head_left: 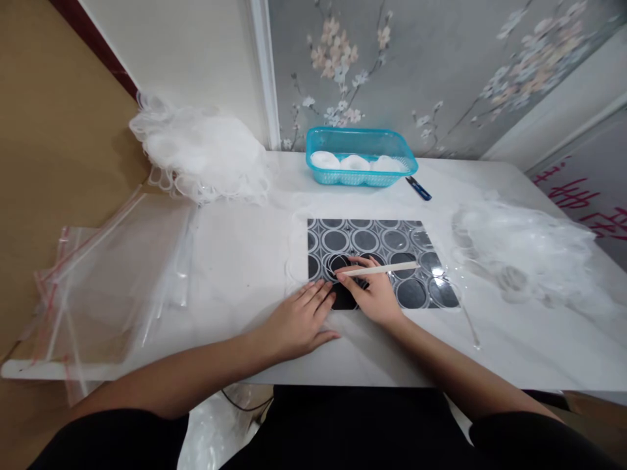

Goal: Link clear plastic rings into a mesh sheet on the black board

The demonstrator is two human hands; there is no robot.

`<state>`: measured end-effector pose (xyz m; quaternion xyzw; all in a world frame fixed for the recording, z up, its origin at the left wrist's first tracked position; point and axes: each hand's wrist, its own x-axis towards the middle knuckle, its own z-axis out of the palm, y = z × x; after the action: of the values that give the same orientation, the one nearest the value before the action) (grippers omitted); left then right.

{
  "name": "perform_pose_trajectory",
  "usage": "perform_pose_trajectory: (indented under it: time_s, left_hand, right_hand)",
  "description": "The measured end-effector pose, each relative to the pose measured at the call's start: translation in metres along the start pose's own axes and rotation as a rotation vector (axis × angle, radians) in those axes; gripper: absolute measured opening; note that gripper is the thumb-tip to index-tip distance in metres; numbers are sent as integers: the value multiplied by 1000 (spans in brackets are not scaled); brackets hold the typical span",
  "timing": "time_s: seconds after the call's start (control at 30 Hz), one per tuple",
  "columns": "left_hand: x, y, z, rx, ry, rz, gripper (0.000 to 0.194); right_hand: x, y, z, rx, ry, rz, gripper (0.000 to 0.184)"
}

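Note:
A dark sheet (365, 239) printed or cut with rows of pale rings lies on the white table in front of me. My left hand (307, 318) rests flat at its lower left corner, fingers stretched out over the edge. Between the thumb and fingers of my right hand (376, 292) is a thin, flat white stick (382, 268), held above the sheet and pointing to the right. Its left end is near a ring beside my fingertips. A thin clear strip (470, 320) lies by the sheet's right edge.
Behind the sheet stands a blue plastic basket (362, 177) with white rolls inside, a dark blue cutter (418, 188) beside it. Heaped clear plastic rings (200, 153) sit at the back left, translucent plastic (529, 251) at right. Clear bags (127, 261) overhang the table's left edge.

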<state>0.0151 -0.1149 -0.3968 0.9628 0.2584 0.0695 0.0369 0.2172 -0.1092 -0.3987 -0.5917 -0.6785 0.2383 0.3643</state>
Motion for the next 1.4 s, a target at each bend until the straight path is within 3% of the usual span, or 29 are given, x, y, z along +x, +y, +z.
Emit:
perform_pose_trajectory:
  time_s: [0.4,0.53,0.67,0.77,0.83,0.93,1.0,1.07,1.23,1.3,1.4]
  left_hand:
    - [0,-1,1,-2,1,5,71]
    - [0,-1,1,-8,-11,4,70]
    - [-1,0,1,-17,-22,-5,72]
    - [0,1,-1,-31,-26,-3,73]
    - [-1,1,-3,-43,-40,-1,74]
    - [-1,0,-6,-56,-67,-4,74]
    - [-2,0,-7,-57,-72,2,73]
    - [-2,1,-7,-51,-64,13,72]
    - [-1,3,-4,-30,-50,6,72]
    - [0,3,-4,-32,-56,9,72]
    - [0,3,-4,-41,-60,20,73]
  right_hand:
    - [2,0,-1,3,2,23,19]
    - [-7,0,1,-120,2,-112,17]
    - [-16,-4,6,-359,-102,-322,22]
    - [3,-2,-5,-429,-122,-374,26]
    - [31,1,-25,-432,2,-363,28]
    - [74,2,-56,-389,447,-235,22]
    - [87,-1,-63,-251,514,-222,23]
    - [85,-5,-53,-122,367,-292,21]
    - [61,-5,-2,115,-332,-447,19]
    - [58,-4,7,162,-450,-433,17]
    - [60,-3,7,183,-489,-401,15]
